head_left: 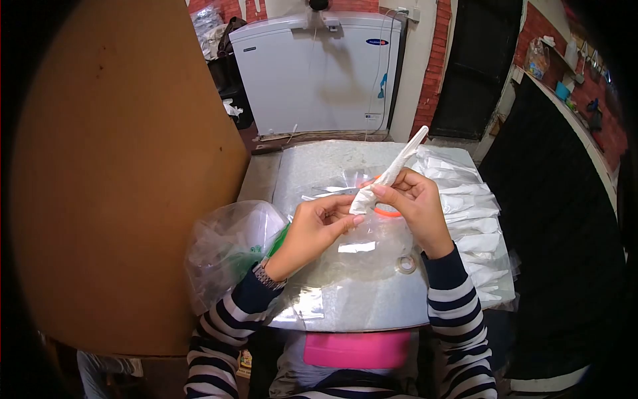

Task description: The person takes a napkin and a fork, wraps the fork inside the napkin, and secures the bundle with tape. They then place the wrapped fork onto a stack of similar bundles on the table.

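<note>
A slim white rolled paper napkin (399, 163) slants up and to the right above the table, its narrow tip farthest from me. My left hand (325, 223) pinches the wide lower end between thumb and fingers. Higher along the roll, my right hand (413, 199) grips it with thumb and fingertips. Whether anything is wrapped inside is hidden. Scissors with orange handles (389, 212) lie beneath my hands, partly covered by them, blades pointing left. Beside my right wrist is a small roll of clear tape (405, 265).
Several similar white rolls (465, 206) lie in a row along the table's right side. A clear plastic bag (226, 239) with something green sits at the left. Clear plastic film covers the table's middle. A brown panel (119, 186) borders the left; a white freezer (319, 80) stands behind.
</note>
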Demonstrator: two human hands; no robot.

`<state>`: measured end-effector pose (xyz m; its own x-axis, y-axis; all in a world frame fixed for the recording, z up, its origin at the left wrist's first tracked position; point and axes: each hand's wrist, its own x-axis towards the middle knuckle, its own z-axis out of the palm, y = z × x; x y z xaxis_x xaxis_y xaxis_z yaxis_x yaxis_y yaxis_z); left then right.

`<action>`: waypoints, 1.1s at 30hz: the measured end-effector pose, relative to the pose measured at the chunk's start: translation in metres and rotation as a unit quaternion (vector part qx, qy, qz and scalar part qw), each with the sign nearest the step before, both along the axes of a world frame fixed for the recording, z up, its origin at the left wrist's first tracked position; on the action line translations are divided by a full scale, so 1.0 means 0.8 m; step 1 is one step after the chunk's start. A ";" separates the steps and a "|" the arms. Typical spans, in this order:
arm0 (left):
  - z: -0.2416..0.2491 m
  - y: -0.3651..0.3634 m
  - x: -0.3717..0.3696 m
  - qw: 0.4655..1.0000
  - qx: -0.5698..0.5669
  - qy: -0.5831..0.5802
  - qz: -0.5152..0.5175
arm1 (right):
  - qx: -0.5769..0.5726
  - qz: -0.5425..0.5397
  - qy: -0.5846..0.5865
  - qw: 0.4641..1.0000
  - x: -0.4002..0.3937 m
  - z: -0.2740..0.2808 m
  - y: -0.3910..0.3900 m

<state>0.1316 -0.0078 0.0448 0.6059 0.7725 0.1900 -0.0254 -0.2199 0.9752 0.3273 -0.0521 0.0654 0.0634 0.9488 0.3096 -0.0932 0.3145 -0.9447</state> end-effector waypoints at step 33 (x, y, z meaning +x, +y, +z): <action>0.006 0.001 -0.002 0.997 -0.020 -0.067 0.024 | -0.034 -0.018 0.038 0.999 -0.004 -0.010 0.004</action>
<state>0.1297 -0.0067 0.0493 0.5394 0.8086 0.2351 -0.1463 -0.1850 0.9718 0.3244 -0.0486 0.0574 0.1194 0.9640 0.2375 -0.1547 0.2544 -0.9546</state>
